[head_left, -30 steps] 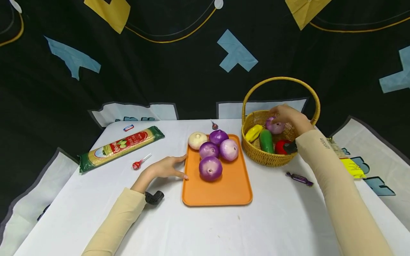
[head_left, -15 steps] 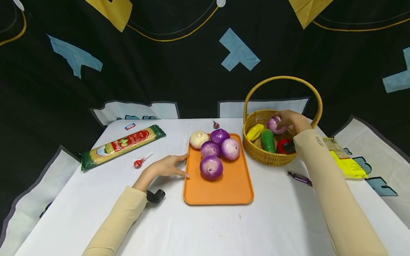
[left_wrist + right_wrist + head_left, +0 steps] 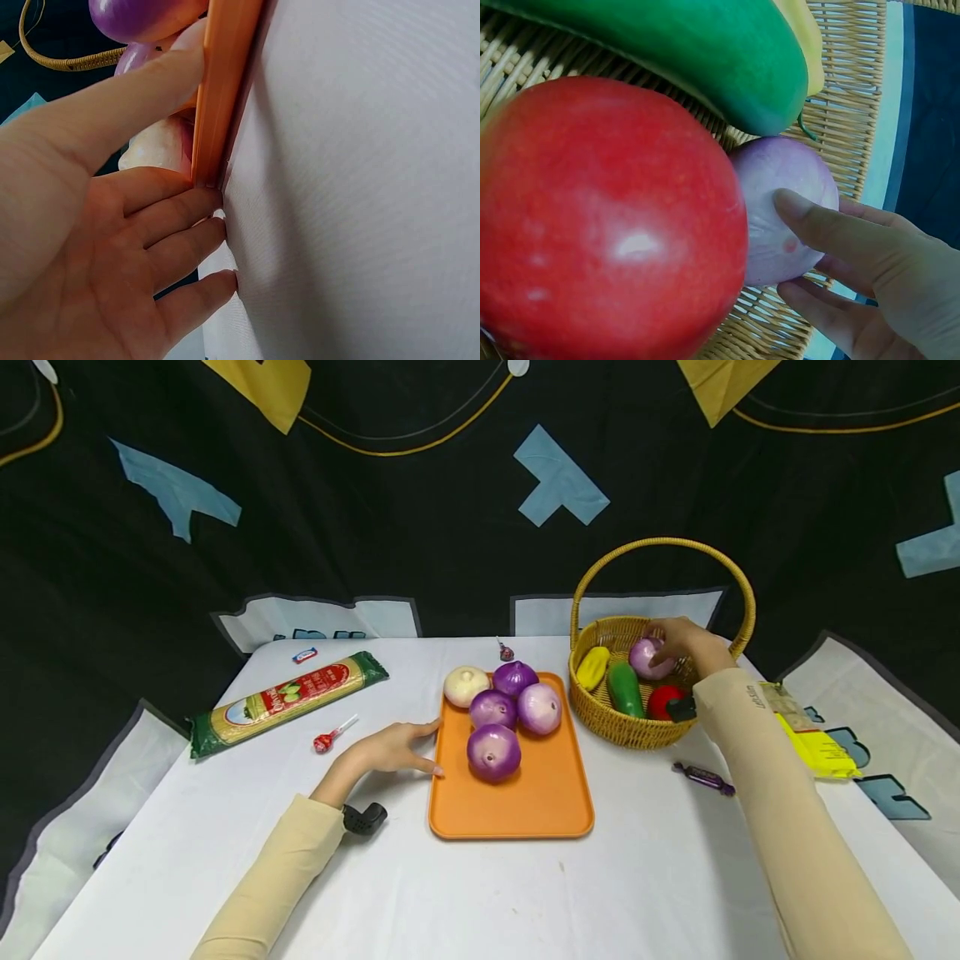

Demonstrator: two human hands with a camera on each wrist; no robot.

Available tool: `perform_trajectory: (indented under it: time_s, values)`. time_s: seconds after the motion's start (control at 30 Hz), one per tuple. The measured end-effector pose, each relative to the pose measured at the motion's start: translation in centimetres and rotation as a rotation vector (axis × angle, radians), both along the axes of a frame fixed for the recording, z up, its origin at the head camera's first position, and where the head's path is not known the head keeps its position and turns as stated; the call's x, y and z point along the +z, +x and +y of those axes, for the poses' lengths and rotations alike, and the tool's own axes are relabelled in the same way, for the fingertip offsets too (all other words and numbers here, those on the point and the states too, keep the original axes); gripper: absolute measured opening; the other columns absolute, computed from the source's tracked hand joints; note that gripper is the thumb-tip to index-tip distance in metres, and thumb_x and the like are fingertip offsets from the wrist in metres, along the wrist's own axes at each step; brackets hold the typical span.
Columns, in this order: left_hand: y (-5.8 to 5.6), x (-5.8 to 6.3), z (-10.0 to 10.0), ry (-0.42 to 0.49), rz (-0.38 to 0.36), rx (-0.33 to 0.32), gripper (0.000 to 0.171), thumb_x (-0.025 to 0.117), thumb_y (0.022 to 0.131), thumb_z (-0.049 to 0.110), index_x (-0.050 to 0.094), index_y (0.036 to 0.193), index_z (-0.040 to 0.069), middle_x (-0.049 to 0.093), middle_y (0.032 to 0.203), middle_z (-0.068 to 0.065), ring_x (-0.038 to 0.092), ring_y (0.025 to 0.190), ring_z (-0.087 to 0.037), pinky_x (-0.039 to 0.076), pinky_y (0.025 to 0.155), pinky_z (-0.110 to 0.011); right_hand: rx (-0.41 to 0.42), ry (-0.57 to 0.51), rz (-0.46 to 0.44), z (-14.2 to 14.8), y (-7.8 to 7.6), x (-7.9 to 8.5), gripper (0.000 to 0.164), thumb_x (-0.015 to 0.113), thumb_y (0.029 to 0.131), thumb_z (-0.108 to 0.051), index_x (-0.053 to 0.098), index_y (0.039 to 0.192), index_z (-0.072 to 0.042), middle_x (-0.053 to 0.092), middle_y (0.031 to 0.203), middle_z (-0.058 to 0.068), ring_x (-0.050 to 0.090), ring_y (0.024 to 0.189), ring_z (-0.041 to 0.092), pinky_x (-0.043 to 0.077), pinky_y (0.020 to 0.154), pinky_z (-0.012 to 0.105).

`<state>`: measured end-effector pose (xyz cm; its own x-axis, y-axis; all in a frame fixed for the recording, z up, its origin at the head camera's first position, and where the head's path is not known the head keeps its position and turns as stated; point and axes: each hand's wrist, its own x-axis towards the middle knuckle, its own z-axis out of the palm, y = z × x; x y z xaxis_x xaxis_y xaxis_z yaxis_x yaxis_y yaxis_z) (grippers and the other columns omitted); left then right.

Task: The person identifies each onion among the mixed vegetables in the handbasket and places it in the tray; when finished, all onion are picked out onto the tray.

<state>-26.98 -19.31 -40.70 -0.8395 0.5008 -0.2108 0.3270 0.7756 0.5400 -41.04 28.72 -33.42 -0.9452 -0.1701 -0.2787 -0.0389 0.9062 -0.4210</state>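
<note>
My right hand (image 3: 693,645) reaches into the wicker basket (image 3: 626,731) and grips a purple onion (image 3: 647,662). In the right wrist view the thumb presses the near side of this onion (image 3: 795,169), with other fingers behind and below it. Beside it sit a smooth red tomato-like ball (image 3: 622,217), a long green vegetable (image 3: 727,67) and a yellow vegetable (image 3: 593,668). My left hand (image 3: 384,750) touches the left edge of the orange tray (image 3: 513,810). Its thumb lies at the rim, fingers extended along the side. Several purple onions (image 3: 493,752) and a whitish onion (image 3: 466,686) rest on the tray.
A long noodle packet (image 3: 288,703) and a red lollipop (image 3: 324,742) lie left of the tray. Behind it is another lollipop (image 3: 506,652). A purple-wrapped candy (image 3: 703,777) and a yellow packet (image 3: 817,747) lie at the right. The basket's tall handle (image 3: 663,542) arches over its opening.
My right hand and the onion have moved slightly down and right within the basket. The yellow and green vegetables have shifted a little. My left hand stays at the tray's edge.
</note>
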Motion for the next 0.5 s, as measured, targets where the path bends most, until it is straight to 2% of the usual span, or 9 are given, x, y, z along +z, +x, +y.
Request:
perform_trajectory:
  time_s: [0.3,0.5]
  values:
    - [-0.1,0.1,0.2,0.001,-0.003,-0.001,0.091,0.077,0.081,0.041,0.031,0.149,-0.001,0.033,0.151,-0.021,0.031,0.137,-0.039,0.027,0.112,-0.050,0.008,0.016,0.005,0.3,-0.1,0.3,0.058,0.075,0.084,-0.014,0.048,0.134,-0.007,0.044,0.129,0.028,0.042,0.111,0.044,0.040,0.096,0.063]
    - [-0.1,-0.1,0.1,-0.008,0.000,-0.005,0.092,0.076,0.081,0.042,0.030,0.149,-0.001,0.034,0.150,-0.021,0.035,0.135,-0.038,0.030,0.111,-0.050,0.124,0.031,0.146,-0.1,1.0,1.5,0.053,0.076,0.082,-0.010,0.053,0.130,-0.003,0.050,0.124,0.029,0.046,0.110,0.044,0.044,0.093,0.060]
